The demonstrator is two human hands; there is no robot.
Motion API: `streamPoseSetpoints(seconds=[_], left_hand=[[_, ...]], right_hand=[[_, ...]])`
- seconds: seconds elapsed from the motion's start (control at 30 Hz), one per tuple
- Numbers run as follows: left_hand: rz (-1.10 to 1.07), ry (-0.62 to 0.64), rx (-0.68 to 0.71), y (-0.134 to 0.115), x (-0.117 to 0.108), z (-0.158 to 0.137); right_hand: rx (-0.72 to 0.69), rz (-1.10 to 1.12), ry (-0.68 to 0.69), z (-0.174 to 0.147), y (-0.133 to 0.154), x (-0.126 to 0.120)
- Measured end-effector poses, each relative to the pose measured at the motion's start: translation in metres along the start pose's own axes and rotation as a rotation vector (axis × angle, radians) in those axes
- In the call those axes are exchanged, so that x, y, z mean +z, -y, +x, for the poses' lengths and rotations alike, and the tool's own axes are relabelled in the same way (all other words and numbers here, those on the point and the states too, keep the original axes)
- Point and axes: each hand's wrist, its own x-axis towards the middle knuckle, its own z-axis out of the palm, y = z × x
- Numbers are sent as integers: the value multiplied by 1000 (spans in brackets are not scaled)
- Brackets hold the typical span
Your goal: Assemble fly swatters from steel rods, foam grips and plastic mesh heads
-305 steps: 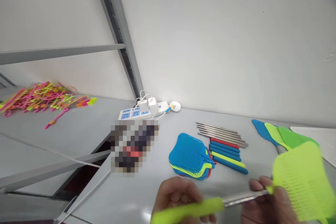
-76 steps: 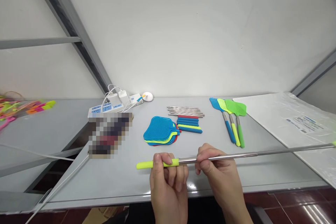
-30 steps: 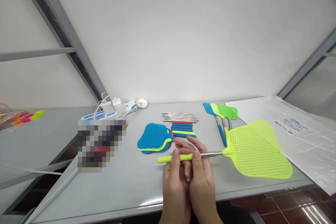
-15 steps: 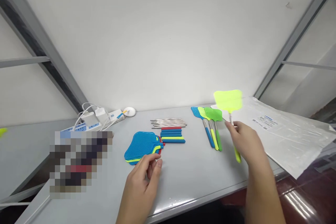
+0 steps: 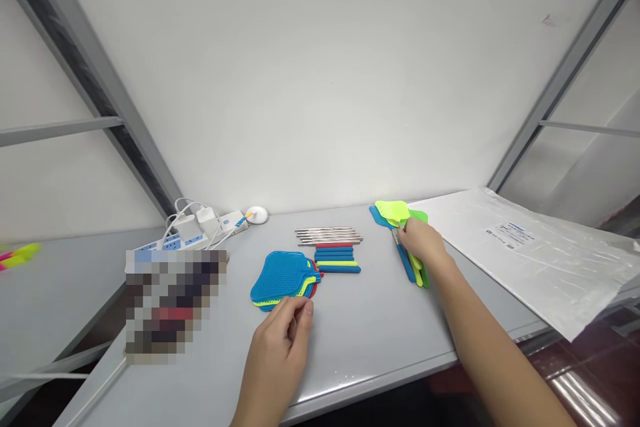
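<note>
My right hand (image 5: 424, 240) is closed round the shaft of a yellow fly swatter (image 5: 393, 209), above a group of assembled swatters. Partly covered by it are a blue swatter (image 5: 403, 259) and a green swatter (image 5: 420, 215); yellow grips show below my hand. My left hand (image 5: 283, 340) rests at the table with fingers curled and thumb close to them, with nothing visible in it. Just beyond it lies a stack of swatter heads (image 5: 283, 275), blue on top with yellow and red edges below. To its right are several coloured handle grips (image 5: 336, 257) in a row.
Several metal rods (image 5: 327, 235) lie behind the grips. A white plastic bag (image 5: 520, 253) covers the table's right end. On the left are a power strip (image 5: 173, 242) with chargers and cables, a round white device (image 5: 257, 215) and a blurred-out patch. A wall stands behind the table (image 5: 360, 320).
My right hand has moved left with the yellow swatter and lowered it onto the other swatters. My left hand's fingers have drawn slightly closer together. The view has shifted a little.
</note>
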Motion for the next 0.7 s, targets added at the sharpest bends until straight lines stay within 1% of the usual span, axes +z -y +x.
streamPoseSetpoints(seconds=[0.1,0.3,0.5,0.6,0.7], left_hand=[[18,10,15,2,-1,0],[-22,-56,32,-1,0,-1],[14,-5,14,0,-1,-3],[66,55,23,-5,-4,3],[166,128,84,-16,-4,22]], right_hand=[[-13,-20,26,2,2,5],[-20,-51,19,-3,2,4],[-59,-75,-22,-12,3,-8],[-139,-88,-43,-15,13,-19],[-322,-93,-14,-12,39,-29]])
